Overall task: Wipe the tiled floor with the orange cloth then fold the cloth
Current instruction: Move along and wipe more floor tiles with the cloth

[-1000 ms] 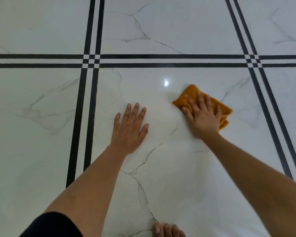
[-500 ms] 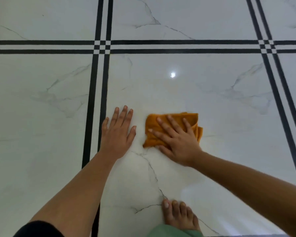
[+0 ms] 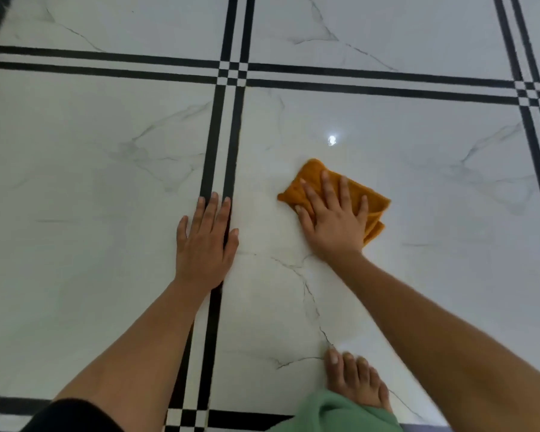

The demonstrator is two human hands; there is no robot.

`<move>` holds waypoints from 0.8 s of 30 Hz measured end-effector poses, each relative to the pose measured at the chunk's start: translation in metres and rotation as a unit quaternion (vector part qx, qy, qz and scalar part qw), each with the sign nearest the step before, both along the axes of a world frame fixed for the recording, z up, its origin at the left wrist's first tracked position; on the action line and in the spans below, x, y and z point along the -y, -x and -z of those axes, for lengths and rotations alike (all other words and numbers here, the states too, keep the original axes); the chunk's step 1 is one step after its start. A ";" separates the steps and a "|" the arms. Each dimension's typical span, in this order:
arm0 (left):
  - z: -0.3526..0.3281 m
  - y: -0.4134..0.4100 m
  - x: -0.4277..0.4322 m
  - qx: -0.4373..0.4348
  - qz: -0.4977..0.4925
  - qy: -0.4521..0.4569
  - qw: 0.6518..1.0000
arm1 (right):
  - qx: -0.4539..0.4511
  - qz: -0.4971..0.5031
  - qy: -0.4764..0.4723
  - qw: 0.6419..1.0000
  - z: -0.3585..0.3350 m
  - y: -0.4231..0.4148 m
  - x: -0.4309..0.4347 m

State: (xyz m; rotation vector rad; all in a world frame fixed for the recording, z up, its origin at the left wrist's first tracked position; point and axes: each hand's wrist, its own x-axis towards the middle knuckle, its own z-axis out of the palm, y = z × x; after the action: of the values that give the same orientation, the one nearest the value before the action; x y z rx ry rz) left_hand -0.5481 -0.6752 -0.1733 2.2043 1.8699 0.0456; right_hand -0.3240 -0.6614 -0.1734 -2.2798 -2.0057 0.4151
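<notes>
1. Since half a second ago, the right hand (image 3: 334, 222) has slid the orange cloth (image 3: 375, 204) away from the person and rightward, so a clear gap of bare tile is now lying between the cloth and the left hand (image 3: 205, 241).
2. The right hand is pressing flat on the cloth, fingers (image 3: 326, 188) spread wide and straight, palm down; it is not gripping the cloth, only pinning it to the tiled floor (image 3: 434, 169).
3. The cloth is lying folded in layers on the large white marble tile, one corner pointing away from the person, its right edge showing past the little finger.
4. The left hand is resting flat on the floor, fingers extended and close together, holding nothing. It is lying across the double black stripe (image 3: 219, 145) running away from the person.
5. A bare foot (image 3: 354, 381) is standing on the same tile, close to the viewer, with a green trouser leg (image 3: 334, 413) just over it.
6. A small bright light reflection (image 3: 332, 140) is shining on the tile just beyond the cloth.
</notes>
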 end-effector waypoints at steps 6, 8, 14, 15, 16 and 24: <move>-0.004 0.016 -0.008 0.002 -0.030 0.009 0.999 | 0.029 -0.324 -0.032 0.945 0.001 0.031 0.035; -0.004 0.026 -0.008 0.008 -0.032 0.007 0.999 | 0.040 -0.247 -0.036 0.967 0.001 0.025 -0.005; -0.004 0.074 -0.018 -0.017 -0.076 0.000 0.997 | 0.026 -0.257 -0.022 0.966 0.002 0.066 0.023; -0.003 0.082 -0.021 -0.023 -0.074 -0.004 0.997 | 0.034 -0.340 -0.010 0.940 0.002 0.061 0.022; -0.003 0.087 -0.024 -0.028 -0.074 -0.006 0.997 | 0.040 -0.385 -0.014 0.922 0.004 0.057 0.006; 0.000 0.124 -0.056 -0.006 -0.119 -0.011 0.993 | 0.024 -0.262 -0.009 0.965 0.001 0.143 -0.047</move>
State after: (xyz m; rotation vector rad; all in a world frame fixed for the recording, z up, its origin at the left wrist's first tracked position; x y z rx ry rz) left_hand -0.6716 -0.6188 -0.1737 1.9862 2.1386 0.0961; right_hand -0.4669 -0.6142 -0.1742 -1.7311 -2.6126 0.3691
